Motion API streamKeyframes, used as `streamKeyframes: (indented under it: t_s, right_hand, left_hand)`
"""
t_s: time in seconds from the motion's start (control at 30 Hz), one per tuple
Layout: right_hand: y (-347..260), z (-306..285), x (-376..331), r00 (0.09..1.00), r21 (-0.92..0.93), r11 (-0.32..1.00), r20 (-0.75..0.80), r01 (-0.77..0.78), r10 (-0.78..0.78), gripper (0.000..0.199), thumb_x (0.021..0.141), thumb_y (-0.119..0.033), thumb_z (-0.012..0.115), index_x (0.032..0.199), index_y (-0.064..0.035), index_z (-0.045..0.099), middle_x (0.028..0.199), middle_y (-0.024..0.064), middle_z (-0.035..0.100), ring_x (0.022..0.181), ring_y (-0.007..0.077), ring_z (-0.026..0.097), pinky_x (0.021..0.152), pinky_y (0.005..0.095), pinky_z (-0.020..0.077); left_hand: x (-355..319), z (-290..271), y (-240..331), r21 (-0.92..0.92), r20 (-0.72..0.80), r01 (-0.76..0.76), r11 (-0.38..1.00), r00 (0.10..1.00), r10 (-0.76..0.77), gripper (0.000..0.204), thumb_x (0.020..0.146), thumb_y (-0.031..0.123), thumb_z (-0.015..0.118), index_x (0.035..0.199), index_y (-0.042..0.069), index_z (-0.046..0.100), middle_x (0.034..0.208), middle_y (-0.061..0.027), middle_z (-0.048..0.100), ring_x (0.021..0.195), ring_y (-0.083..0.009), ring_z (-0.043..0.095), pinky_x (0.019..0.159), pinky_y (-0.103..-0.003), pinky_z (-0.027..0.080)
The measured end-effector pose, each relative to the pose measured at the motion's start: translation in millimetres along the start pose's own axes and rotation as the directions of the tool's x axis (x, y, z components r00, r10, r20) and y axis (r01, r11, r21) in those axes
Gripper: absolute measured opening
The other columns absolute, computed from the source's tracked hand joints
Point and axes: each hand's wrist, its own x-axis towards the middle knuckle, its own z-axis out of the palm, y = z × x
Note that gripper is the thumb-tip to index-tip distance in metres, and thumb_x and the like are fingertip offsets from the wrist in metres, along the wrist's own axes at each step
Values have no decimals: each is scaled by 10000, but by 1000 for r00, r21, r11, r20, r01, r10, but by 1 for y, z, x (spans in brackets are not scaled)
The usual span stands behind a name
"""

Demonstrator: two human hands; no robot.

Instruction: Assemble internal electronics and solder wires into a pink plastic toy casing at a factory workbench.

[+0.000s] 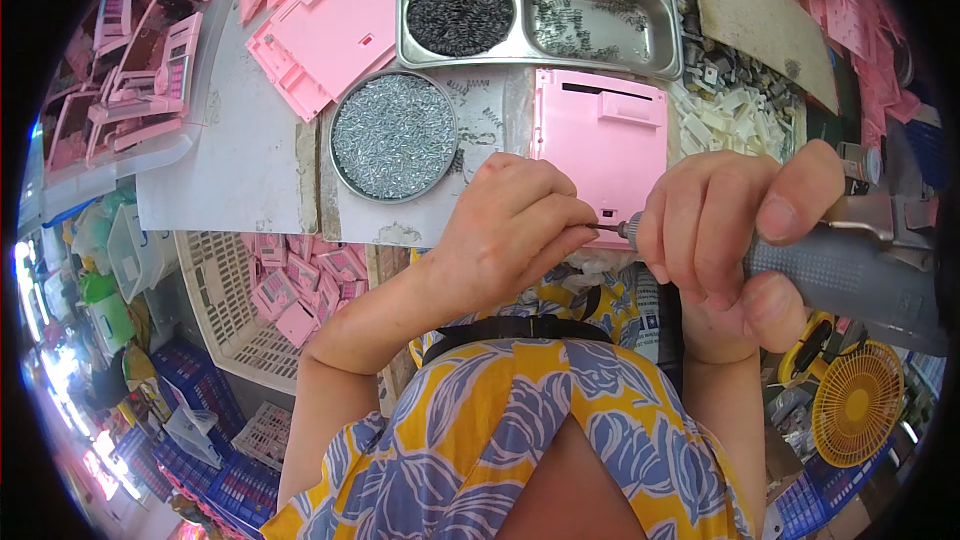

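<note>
My right hand (715, 225) is wrapped round a grey electric screwdriver (850, 275), held level with its bit pointing left. My left hand (515, 215) meets the bit's tip in a pinch of thumb and fingers. Whatever sits between those fingertips is hidden, too small to name. Just beyond both hands a flat pink plastic casing (600, 155) lies on the bench, with a dark slot at its far edge and a small black part near its front edge. Left of it, small silvery screws (393, 135) fill a round dish (392, 200).
A metal compartment tray (657, 35) holding dark springs stands behind the casing. Pink panels (335, 25) are stacked at the back left. White plastic parts (730, 120) lie on the right. A cream basket (225, 300) with pink pieces sits below the bench, and a yellow fan (857, 405) at lower right.
</note>
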Motion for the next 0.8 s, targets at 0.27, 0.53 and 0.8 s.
streamKeyframes:
  t_s: [0.27, 0.53, 0.8]
  right_hand:
    - [9, -1, 0, 997, -71, 997, -76, 2, -7, 317, 912, -218, 672, 1140, -144, 464, 583, -45, 492, 466, 105, 442, 475, 278, 411]
    - [3, -17, -20, 986, -177, 984, -165, 7, -36, 337, 906, -228, 659, 1168, -121, 476, 579, -38, 446, 492, 101, 426, 494, 278, 399]
    - [-16, -24, -73, 968, -124, 991, -249, -58, 25, 349, 874, -135, 691, 1127, -78, 457, 658, 18, 492, 582, 133, 450, 589, 315, 419]
  left_hand:
    - [-4, -33, -25, 332, -84, 201, 922, 979, -184, 278, 726, 179, 825, 974, 117, 716, 970, -44, 639, 955, -258, 581, 834, -428, 401]
    - [-25, -70, -68, 590, -135, 388, 708, 912, -387, 63, 858, 148, 679, 865, 86, 670, 896, -79, 621, 911, -274, 598, 839, -440, 394]
    - [-24, -96, -98, 626, -76, 364, 690, 909, -410, 143, 873, 164, 680, 816, 35, 662, 792, -88, 621, 799, -278, 622, 771, -428, 436]
